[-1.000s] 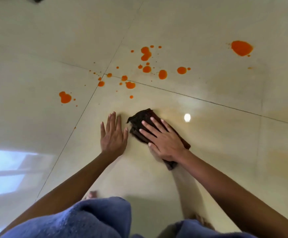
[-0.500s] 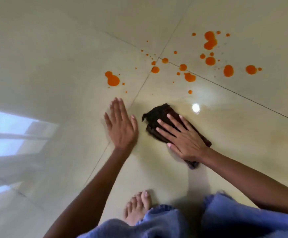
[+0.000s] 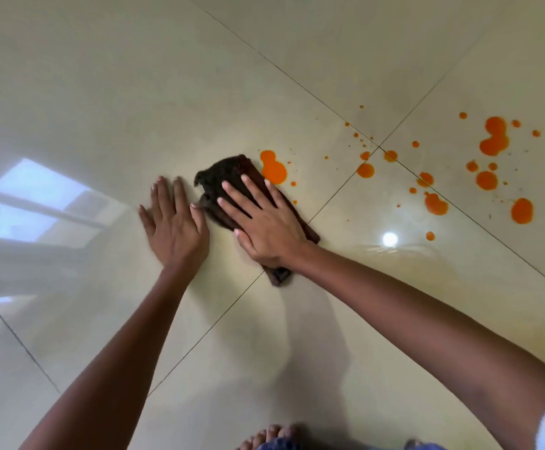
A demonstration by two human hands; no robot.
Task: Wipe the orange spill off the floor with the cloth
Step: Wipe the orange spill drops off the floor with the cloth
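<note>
A dark brown cloth (image 3: 224, 177) lies folded on the glossy cream floor tiles (image 3: 135, 92). My right hand (image 3: 264, 222) presses flat on it with straight, spread fingers. My left hand (image 3: 173, 225) rests flat on the bare floor just left of the cloth, its thumb near the cloth's edge. An orange blob (image 3: 273, 167) sits right beside the cloth's upper right edge. More orange spill (image 3: 493, 141), as several drops and blobs, is scattered further right across the tile joints.
My bare toes (image 3: 268, 438) and a bit of blue fabric (image 3: 277, 444) show at the bottom edge. A window reflection (image 3: 31, 203) and a lamp glare (image 3: 389, 238) shine on the tiles.
The view swung left and the spill now lies to the right. My right hand slid the cloth up to the leftmost orange blob. My left hand shifted along the floor beside it.
</note>
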